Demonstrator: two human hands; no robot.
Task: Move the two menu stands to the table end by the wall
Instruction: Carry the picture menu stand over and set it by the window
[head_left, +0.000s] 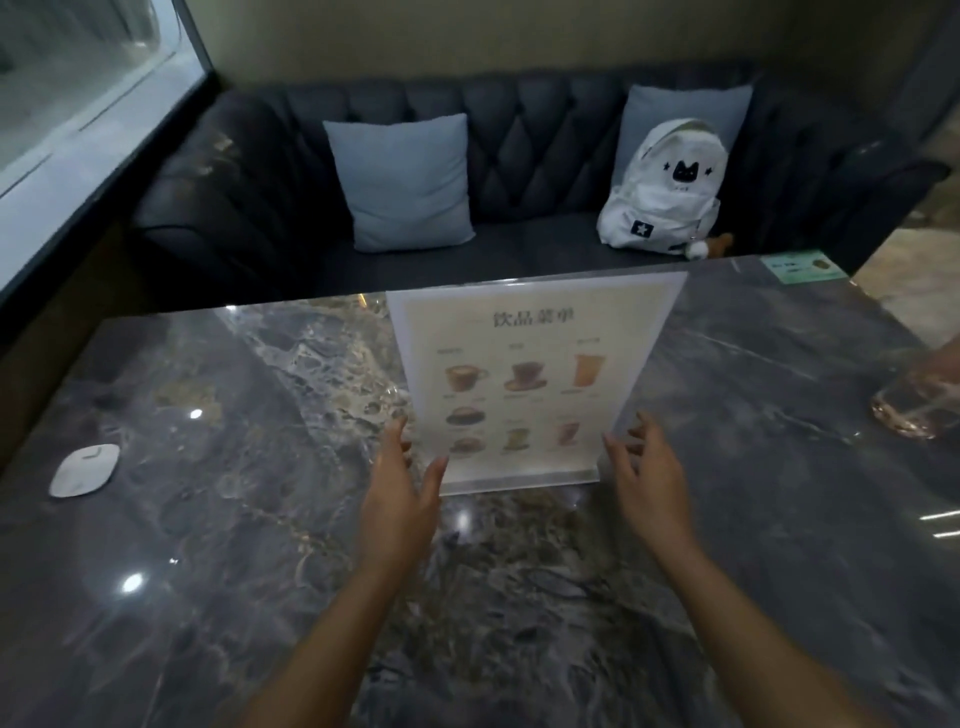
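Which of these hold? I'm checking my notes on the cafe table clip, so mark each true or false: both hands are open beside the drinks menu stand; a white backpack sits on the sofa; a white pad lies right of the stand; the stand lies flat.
1. Both hands are open beside the menu stand: true; left hand, right hand.
2. A white backpack sits on the sofa: true.
3. A white pad lies right of the stand: false, it lies far left.
4. The stand lies flat: false, it stands upright on the table.

Clear acrylic menu stand (530, 374) w/ drinks menu sheet inside stands upright on the dark marble desk (234, 519), approx. mid desk, printed side facing the camera.
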